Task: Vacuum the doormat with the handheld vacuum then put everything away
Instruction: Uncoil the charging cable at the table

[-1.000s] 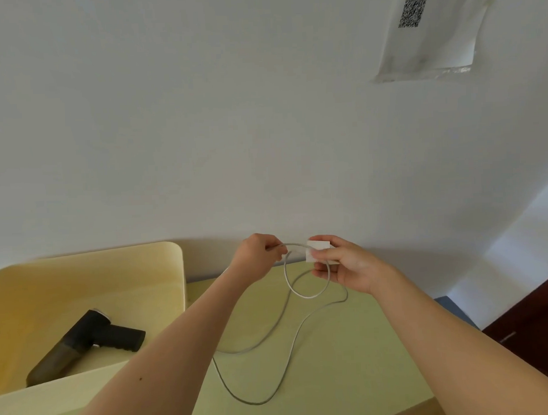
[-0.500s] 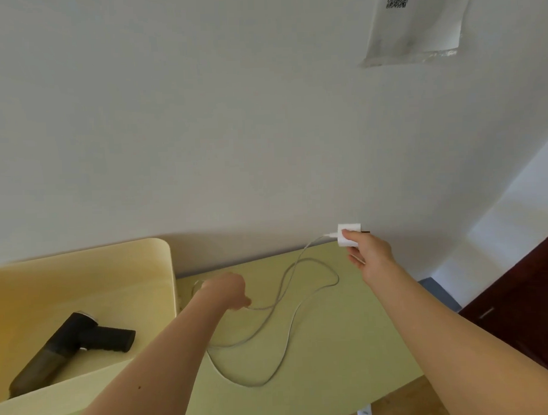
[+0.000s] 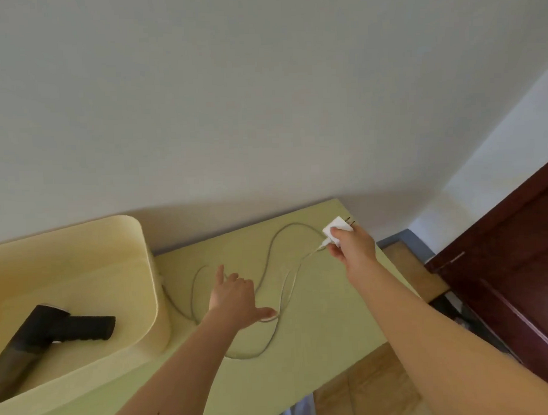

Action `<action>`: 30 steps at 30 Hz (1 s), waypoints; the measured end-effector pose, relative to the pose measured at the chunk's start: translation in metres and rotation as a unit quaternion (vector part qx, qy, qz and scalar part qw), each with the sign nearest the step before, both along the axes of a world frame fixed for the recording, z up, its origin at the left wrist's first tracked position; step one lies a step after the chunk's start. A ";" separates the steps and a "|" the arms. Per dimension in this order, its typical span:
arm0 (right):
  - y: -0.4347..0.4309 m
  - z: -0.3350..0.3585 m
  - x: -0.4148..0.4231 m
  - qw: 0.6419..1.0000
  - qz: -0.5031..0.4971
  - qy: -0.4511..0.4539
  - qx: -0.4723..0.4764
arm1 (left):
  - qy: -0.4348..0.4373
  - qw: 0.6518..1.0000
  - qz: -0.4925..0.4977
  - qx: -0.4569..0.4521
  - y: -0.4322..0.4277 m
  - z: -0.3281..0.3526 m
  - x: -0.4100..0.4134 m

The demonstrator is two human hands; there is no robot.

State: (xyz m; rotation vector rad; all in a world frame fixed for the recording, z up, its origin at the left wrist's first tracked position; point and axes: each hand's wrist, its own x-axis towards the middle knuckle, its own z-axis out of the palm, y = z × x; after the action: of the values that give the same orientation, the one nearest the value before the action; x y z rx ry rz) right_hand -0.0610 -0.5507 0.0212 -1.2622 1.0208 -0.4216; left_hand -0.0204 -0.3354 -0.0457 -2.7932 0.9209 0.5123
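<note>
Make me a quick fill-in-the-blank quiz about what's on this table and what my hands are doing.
The right hand grips the ____ charger.
The black vacuum lies ____ the yellow bin.
The cable loops across the ____ tabletop.
The left hand spreads its fingers over the ____.
Missing words: white; inside; green; cable.

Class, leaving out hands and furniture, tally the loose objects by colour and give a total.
Black: 1 (handheld vacuum)
White: 2 (charger plug, cable)
Cream: 1 (tray)
Total: 4
</note>
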 end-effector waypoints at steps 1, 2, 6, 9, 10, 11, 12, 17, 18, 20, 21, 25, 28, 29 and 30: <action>0.003 -0.010 -0.001 1.000 0.004 0.018 -0.005 | 0.010 1.000 0.005 -0.011 -0.004 -0.006 -0.002; 0.007 -0.017 -0.002 0.999 0.007 0.031 -0.003 | 0.017 1.000 0.014 -0.022 -0.008 -0.010 -0.003; 0.015 -0.038 -0.010 0.996 0.036 0.078 0.002 | 0.035 0.998 0.034 -0.026 -0.026 -0.033 -0.010; 0.015 -0.042 -0.022 0.996 0.044 0.077 0.026 | 0.009 0.999 0.046 -0.013 -0.035 -0.048 -0.014; 0.013 -0.042 -0.026 0.996 0.044 0.075 0.037 | 0.005 0.999 0.051 -0.011 -0.037 -0.053 -0.013; 0.009 -0.043 -0.032 0.995 0.042 0.073 0.045 | 0.014 0.998 0.058 -0.009 -0.042 -0.056 -0.014; 0.005 -0.043 -0.037 0.995 0.040 0.070 0.052 | 0.035 0.997 0.069 -0.011 -0.045 -0.057 -0.014; -0.020 -0.041 -0.067 0.995 0.029 0.060 0.070 | 0.095 0.992 0.086 -0.015 -0.059 -0.054 -0.026; -0.027 -0.039 -0.075 0.995 0.029 0.055 0.074 | 0.104 0.989 0.102 -0.026 -0.063 -0.054 -0.030; -0.040 -0.039 -0.087 0.995 0.032 0.048 0.078 | 0.136 0.976 0.151 -0.079 -0.072 -0.052 -0.034; -0.047 -0.038 -0.093 0.995 0.034 0.047 0.077 | 0.158 0.965 0.176 -0.117 -0.079 -0.048 -0.037; -0.083 -0.035 -0.121 0.996 0.049 0.039 0.062 | 0.231 0.907 0.213 -0.282 -0.131 -0.023 -0.065; -0.117 -0.029 -0.150 0.997 0.045 0.029 0.052 | 0.247 0.888 0.189 -0.338 -0.183 0.002 -0.101; -0.130 -0.027 -0.162 0.998 0.038 0.029 0.050 | 0.245 0.886 0.179 -0.349 -0.200 0.011 -0.114; -0.141 -0.022 -0.173 0.998 0.029 0.025 0.054 | 0.242 0.885 0.170 -0.359 -0.216 0.017 -0.125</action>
State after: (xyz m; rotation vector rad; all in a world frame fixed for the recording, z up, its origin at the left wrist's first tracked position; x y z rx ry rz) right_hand -0.2336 -0.6918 -0.0010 -1.2075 1.0331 -0.2878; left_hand -0.1451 -0.5517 -0.0282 -3.6263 0.8122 1.1749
